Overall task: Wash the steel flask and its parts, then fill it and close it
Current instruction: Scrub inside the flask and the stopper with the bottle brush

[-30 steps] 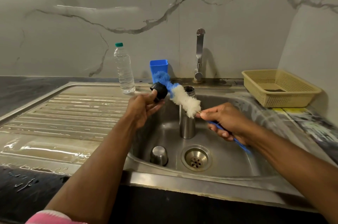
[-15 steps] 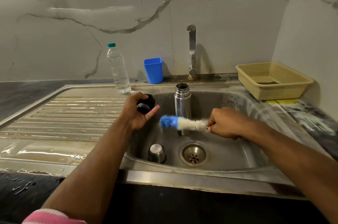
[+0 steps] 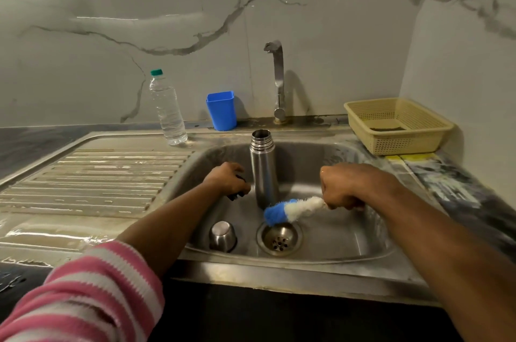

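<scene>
Standing open and unsupported mid-sink, the steel flask [image 3: 264,171] risks toppling: right hand [image 3: 342,186] fingers grip the brush [image 3: 290,211] beside it, left hand [image 3: 227,181] fingers clutch the black stopper [image 3: 234,196].

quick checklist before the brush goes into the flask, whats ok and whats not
1. Flask upright in the sink, mouth open: ok.
2. Right hand has a firm grip on the bottle brush: ok.
3. Brush aimed at the flask mouth: not ok, it lies low, over the drain.
4. Left hand free to steady the flask: not ok, it holds the black stopper.
5. Steel cup clear of the flask: ok.
6. Tap running: not ok, no stream visible.
</scene>
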